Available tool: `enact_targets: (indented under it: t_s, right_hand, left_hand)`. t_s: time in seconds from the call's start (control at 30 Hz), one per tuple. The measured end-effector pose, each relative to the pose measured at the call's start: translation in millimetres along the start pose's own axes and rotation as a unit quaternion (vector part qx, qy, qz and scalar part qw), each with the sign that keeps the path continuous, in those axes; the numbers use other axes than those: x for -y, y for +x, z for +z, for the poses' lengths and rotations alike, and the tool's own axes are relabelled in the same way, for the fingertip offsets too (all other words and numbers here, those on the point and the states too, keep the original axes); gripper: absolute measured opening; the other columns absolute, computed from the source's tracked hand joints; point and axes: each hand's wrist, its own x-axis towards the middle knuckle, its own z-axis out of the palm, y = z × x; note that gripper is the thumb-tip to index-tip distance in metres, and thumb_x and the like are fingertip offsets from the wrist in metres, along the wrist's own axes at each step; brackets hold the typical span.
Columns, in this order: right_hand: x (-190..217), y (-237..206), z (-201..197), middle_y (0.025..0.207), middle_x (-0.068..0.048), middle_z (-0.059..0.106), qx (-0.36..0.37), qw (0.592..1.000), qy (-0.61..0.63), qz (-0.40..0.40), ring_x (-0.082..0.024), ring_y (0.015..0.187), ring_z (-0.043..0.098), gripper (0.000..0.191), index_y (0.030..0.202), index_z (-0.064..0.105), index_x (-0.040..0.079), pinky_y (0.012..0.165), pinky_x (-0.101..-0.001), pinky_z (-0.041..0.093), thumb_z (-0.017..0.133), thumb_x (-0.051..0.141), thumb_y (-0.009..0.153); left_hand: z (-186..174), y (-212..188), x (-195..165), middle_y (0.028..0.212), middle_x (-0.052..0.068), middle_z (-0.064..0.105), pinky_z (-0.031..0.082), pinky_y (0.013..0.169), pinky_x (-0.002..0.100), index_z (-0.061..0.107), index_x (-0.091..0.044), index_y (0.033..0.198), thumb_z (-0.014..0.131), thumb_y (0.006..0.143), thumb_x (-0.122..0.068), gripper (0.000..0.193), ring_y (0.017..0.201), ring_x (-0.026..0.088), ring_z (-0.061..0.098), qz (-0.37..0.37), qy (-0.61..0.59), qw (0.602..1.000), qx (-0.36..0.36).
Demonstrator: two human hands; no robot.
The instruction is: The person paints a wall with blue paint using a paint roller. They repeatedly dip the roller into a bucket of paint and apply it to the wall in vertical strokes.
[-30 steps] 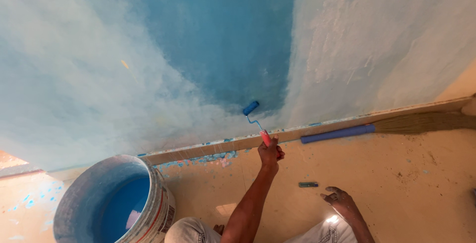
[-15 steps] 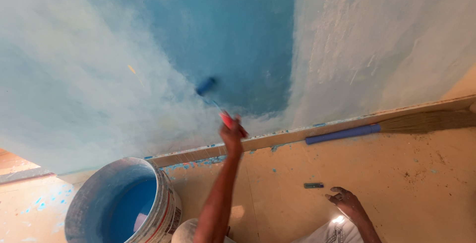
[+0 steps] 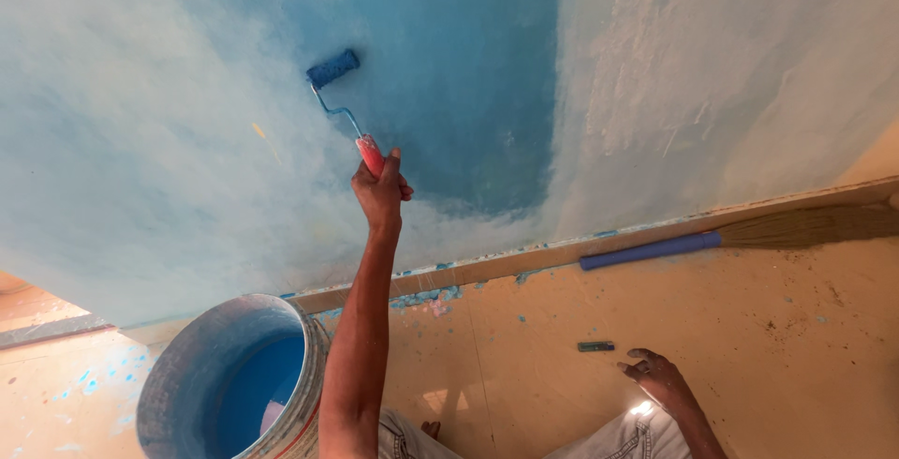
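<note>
The wall [image 3: 140, 140] fills the upper view; a darker blue patch [image 3: 468, 75] of fresh paint marks its middle, with paler, streaked areas to either side. The tan floor [image 3: 796, 365] below carries blue spatter near the skirting, consistent with rolling done close to the base. A large round paint bucket [image 3: 178, 384] with a grey rim stands just beside the person's left arm, within reach for reloading; blue paint shows inside, and any label is out of sight. A broom [image 3: 740, 234] with a blue handle lies along the skirting, out of the work area. The left hand [image 3: 379, 192] is clenched around the red grip of the paint roller [image 3: 334, 67], whose blue sleeve presses on the wall at the patch's left edge. The right hand [image 3: 655, 377] rests spread on the floor as a brace, holding nothing. A small dark green object [image 3: 596, 346] lies near it.
</note>
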Motion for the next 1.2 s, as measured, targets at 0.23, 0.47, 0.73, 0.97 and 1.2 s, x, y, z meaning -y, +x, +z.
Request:
enact_targets:
  t_s: [0.23, 0.47, 0.73, 0.97, 1.2]
  right_hand:
    - [1.7, 0.7, -0.2, 0.116, -0.02, 0.08, -0.003, 1.0, -0.003, -0.002, -0.029, 0.11, 0.077, 0.071, 0.141, 0.059, 0.007, 0.096, -0.04, 0.059, 0.073, 0.048, 0.084]
    - [1.6, -0.2, -2.3, 0.117, -0.021, 0.079, -0.002, 1.0, 0.008, -0.009, -0.031, 0.11, 0.077, 0.073, 0.141, 0.059, 0.006, 0.097, -0.0401, 0.058, 0.075, 0.048, 0.083]
    - [5.6, -1.8, -1.6, 0.119, -0.021, 0.079, -0.007, 1.0, -0.013, 0.008, -0.03, 0.112, 0.077, 0.072, 0.141, 0.06, 0.008, 0.098, -0.0399, 0.058, 0.073, 0.049, 0.084]
    - [8.8, -4.5, -4.9, 0.123, -0.019, 0.078, -0.028, 0.999, 0.016, -0.011, -0.028, 0.114, 0.075, 0.071, 0.141, 0.058, 0.008, 0.1, -0.0382, 0.058, 0.074, 0.046, 0.084]
    - [75.6, 3.7, 19.7, 0.111, -0.007, 0.074, -0.125, 0.964, 0.045, -0.23, -0.021, 0.105, 0.072, 0.062, 0.141, 0.057, 0.009, 0.091, -0.0351, 0.057, 0.075, 0.037, 0.088]
  left_hand:
    - [21.5, -129.4, 95.0, 0.052, 0.005, 0.061, 0.047, 0.033, 0.03, 0.061, -0.001, 0.086, 0.074, 0.094, -0.021, 0.025, 0.037, 0.014, 0.058, -0.117, 0.064, 0.991, 0.007]
    - [21.2, -85.4, 69.3, 0.051, 0.006, 0.061, 0.047, 0.032, 0.029, 0.062, -0.004, 0.083, 0.073, 0.094, -0.022, 0.025, 0.035, 0.013, 0.057, -0.063, 0.092, 0.994, 0.01]
    - [9.1, -28.2, 34.9, 0.053, 0.004, 0.061, 0.048, 0.033, 0.029, 0.061, -0.003, 0.083, 0.071, 0.096, -0.02, 0.023, 0.037, 0.012, 0.057, -0.022, 0.08, 0.996, 0.015]
    - [1.6, -150.2, 126.7, 0.051, 0.01, 0.06, 0.045, 0.036, 0.033, 0.068, 0.004, 0.1, 0.075, 0.09, -0.023, 0.03, 0.038, 0.017, 0.059, -0.128, 0.179, 0.975, 0.029]
    - [48.9, -52.8, 23.0, 0.054, 0.008, 0.06, 0.046, 0.034, 0.032, 0.062, 0.002, 0.088, 0.075, 0.093, -0.023, 0.029, 0.038, 0.016, 0.058, -0.033, 0.147, 0.987, 0.051]
